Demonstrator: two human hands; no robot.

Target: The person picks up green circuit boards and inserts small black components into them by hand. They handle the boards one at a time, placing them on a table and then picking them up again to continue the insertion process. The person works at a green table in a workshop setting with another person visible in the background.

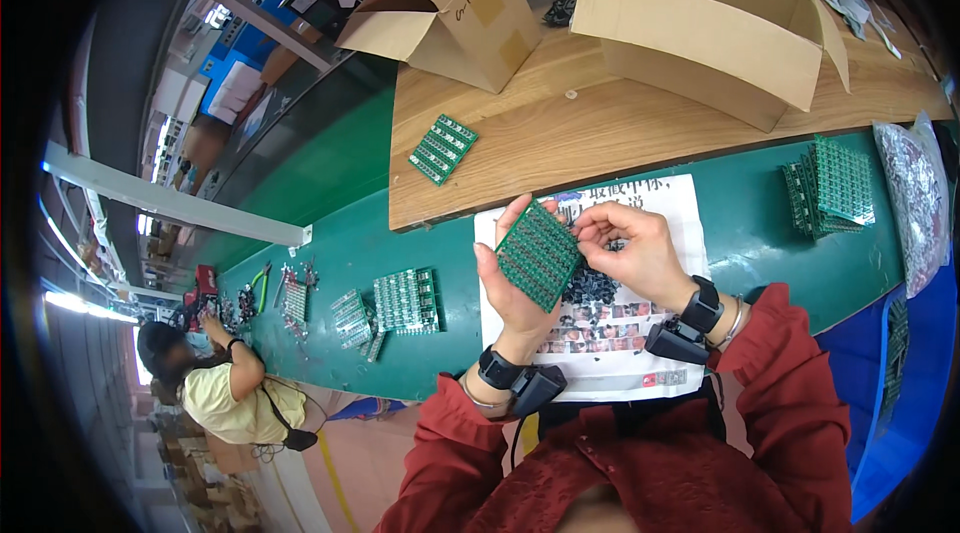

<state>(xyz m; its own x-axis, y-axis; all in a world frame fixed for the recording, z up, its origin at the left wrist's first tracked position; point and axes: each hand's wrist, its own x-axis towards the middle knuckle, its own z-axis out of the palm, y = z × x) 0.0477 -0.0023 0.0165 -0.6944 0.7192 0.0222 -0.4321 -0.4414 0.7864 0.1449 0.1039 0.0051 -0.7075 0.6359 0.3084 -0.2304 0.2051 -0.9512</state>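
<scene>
My left hand (512, 305) is wrapped around the edges of a green circuit board panel (540, 255), holding it tilted above a printed paper sheet (610, 373). Rows of small dark parts cover the panel's face. At the panel's right edge my right hand (640, 251) has its thumb and fingers pinched together; whatever sits between the fingertips is too small to make out. Beneath both hands, a heap of small black components (590, 289) lies on the paper, partly hidden by the panel and my right hand.
Stacked circuit boards stand on the green table (740, 233) to the right (842, 183) and left (405, 301). Another board (443, 149) lies on the wooden surface. Two cardboard boxes (690, 38) are behind. A plastic bag (918, 198) lies far right. A person in yellow (240, 398) works at left.
</scene>
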